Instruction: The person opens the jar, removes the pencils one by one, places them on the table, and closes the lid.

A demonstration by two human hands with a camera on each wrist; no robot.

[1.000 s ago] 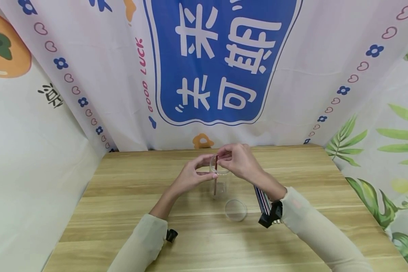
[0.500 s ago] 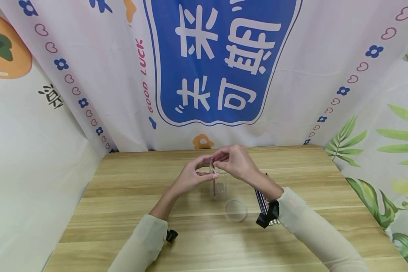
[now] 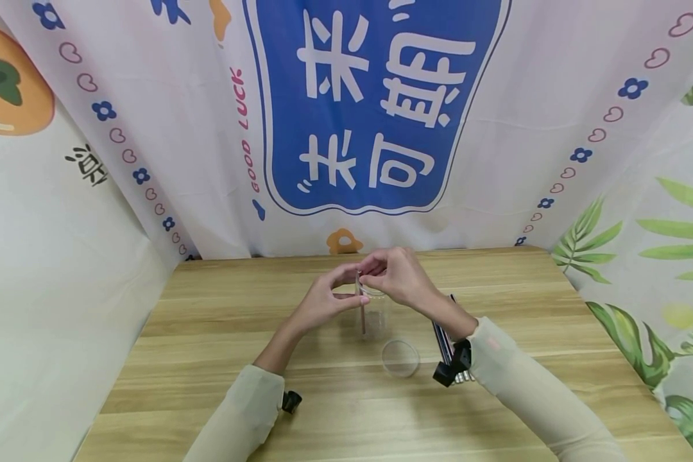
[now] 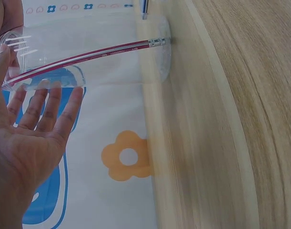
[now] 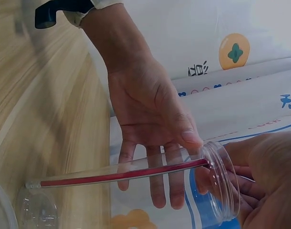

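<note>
A clear plastic jar [image 3: 375,321] stands upright on the wooden table, its screw-thread mouth [image 5: 220,183] facing up. My left hand [image 3: 325,300] holds it near the rim, thumb in front and fingers behind. Inside the jar leans a red-and-white striped pencil [image 4: 88,58], eraser end down at the bottom and point up by the rim. My right hand [image 3: 401,277] has curled fingers in the jar's mouth, pinching the pencil's upper end. In the right wrist view, fingertips [image 5: 202,180] show through the clear wall close to the pencil's point.
A clear round lid [image 3: 400,358] lies on the table in front of the jar. Several dark striped pencils [image 3: 442,340] lie to the right, partly hidden beneath the right forearm. Behind the table's far edge hangs a printed cloth [image 3: 473,224].
My right hand has shifted slightly left and lower with the pencil's upper end, so the pencil now leans by the jar's left wall. The left hand and jar have stayed put.
</note>
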